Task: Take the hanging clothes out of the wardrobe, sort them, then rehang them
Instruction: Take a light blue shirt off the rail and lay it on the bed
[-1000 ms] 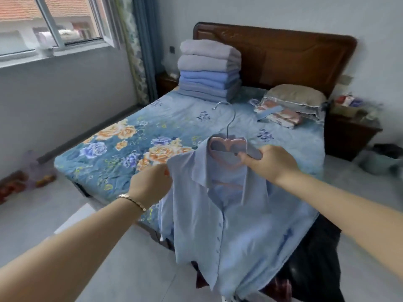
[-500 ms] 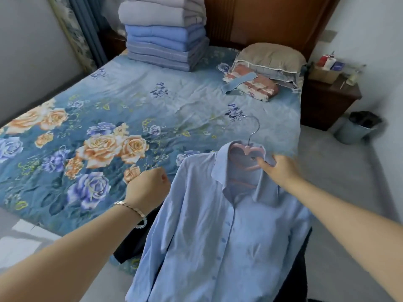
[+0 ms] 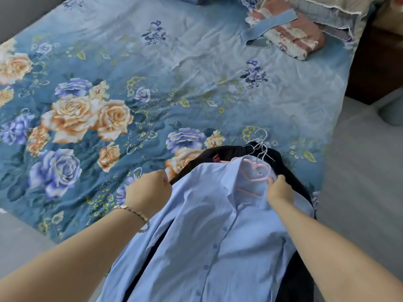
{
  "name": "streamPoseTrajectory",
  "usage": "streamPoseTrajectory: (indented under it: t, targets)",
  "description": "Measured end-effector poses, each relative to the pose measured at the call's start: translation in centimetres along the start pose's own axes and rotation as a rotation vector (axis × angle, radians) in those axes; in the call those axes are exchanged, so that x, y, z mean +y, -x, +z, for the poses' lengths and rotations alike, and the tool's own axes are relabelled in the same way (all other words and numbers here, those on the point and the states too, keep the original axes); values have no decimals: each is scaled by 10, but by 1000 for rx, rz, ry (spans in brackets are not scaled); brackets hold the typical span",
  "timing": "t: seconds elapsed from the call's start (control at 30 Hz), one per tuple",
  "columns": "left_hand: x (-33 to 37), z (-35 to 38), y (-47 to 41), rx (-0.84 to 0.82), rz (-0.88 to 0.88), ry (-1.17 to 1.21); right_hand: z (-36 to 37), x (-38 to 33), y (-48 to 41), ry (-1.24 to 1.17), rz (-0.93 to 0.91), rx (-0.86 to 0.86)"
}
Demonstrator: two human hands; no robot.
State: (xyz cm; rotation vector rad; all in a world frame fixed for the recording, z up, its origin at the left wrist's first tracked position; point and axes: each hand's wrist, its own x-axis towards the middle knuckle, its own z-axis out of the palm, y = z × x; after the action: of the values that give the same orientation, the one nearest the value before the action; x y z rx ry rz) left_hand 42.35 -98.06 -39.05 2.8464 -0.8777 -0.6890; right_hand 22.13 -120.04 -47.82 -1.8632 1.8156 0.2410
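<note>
A light blue button shirt [image 3: 209, 232] on a pink hanger [image 3: 255, 171] lies at the near edge of the bed, on top of dark clothes [image 3: 220, 152] whose metal hooks [image 3: 261, 144] stick out past its collar. My left hand [image 3: 149, 192], wearing a bracelet, grips the shirt's left shoulder with curled fingers. On the other side my right hand [image 3: 279, 190] pinches the collar and the pink hanger beside the neck.
The bed [image 3: 152, 73] has a blue floral cover. A folded striped cloth with a blue strap [image 3: 285, 35] and a pillow [image 3: 327, 9] lie at its far right. A dark wooden nightstand [image 3: 377, 68] and grey floor [image 3: 359, 171] are to the right.
The shirt has come down from the air onto the dark clothes on the bed. My view has tilted down and closer; both hands keep their hold.
</note>
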Motion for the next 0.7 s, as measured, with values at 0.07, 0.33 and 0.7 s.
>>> streamPoseTrajectory:
  t: [0.07, 0.33, 0.7]
  targets:
    - [1, 5, -6, -27, -10, 8, 1, -4, -9, -54, 56, -52]
    - [-29, 0, 14, -55, -100, 12, 12, -53, 37, 249, -254, -448]
    - [-173, -75, 170, 35, -347, 141, 34, -183, 287, 523, -1019, -650]
